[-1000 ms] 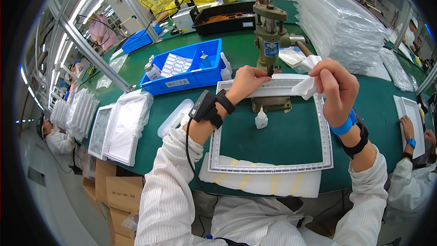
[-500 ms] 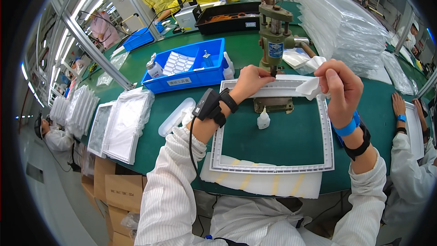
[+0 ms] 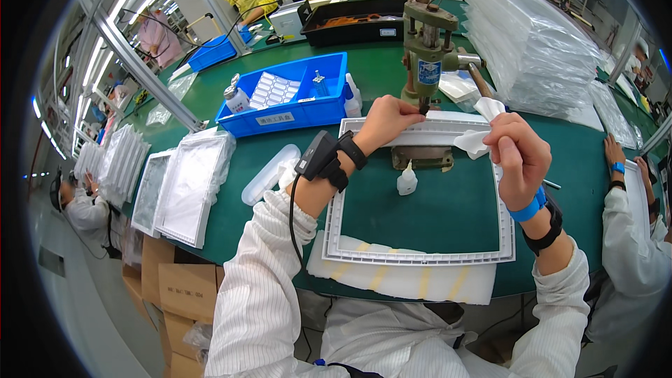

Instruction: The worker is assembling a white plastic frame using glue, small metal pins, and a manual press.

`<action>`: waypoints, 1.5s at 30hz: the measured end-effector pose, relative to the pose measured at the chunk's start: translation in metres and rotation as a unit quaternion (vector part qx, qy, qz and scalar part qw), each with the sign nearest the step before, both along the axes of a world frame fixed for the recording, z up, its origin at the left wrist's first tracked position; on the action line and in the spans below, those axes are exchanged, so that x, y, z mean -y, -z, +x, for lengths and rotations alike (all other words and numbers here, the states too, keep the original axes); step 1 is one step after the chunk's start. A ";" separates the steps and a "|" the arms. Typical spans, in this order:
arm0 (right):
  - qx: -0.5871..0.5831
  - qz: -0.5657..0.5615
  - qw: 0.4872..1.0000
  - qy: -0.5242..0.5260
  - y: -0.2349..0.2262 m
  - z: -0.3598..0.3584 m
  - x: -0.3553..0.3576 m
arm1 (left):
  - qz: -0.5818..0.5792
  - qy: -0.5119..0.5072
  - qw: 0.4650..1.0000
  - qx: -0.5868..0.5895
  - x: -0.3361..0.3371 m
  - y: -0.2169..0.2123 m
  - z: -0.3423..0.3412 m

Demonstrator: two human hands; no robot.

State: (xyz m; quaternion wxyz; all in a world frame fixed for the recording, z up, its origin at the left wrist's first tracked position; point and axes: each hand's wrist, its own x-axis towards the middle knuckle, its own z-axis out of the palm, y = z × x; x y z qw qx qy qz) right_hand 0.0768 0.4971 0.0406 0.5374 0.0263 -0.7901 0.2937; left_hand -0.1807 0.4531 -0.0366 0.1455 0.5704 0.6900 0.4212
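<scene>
A white rectangular frame lies on the green table, its far side resting on the base of a green hand press. My left hand reaches over that far side, thumb and fingers pinched together just under the press tip. Whatever they grip, if anything, is too small to make out. Over the frame's far right corner my right hand is closed on a crumpled white wipe, which sticks out above and to the left of the fingers. A small white dropper bottle stands inside the frame opening.
A blue divided bin with labels and bottles sits at the back left. White foam lies under the frame's near edge. More frames are at the left, and bagged sheets are stacked at the back right. A co-worker's hand is far right.
My right hand with the wipe has lowered and tilted slightly, with the fingers more curled. My left hand keeps its pinch near the press tip. The whole view has shifted a little.
</scene>
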 end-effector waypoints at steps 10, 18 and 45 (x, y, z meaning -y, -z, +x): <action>0.035 -0.110 0.993 0.010 -0.025 0.001 0.007 | -0.003 -0.001 1.000 0.007 0.002 -0.001 0.001; 0.031 0.008 0.999 0.017 0.012 0.005 0.003 | -0.009 -0.006 1.000 0.011 0.002 -0.001 0.000; 0.291 0.224 0.930 0.032 0.003 -0.010 0.003 | 0.020 -0.008 1.000 -0.003 -0.001 0.010 0.001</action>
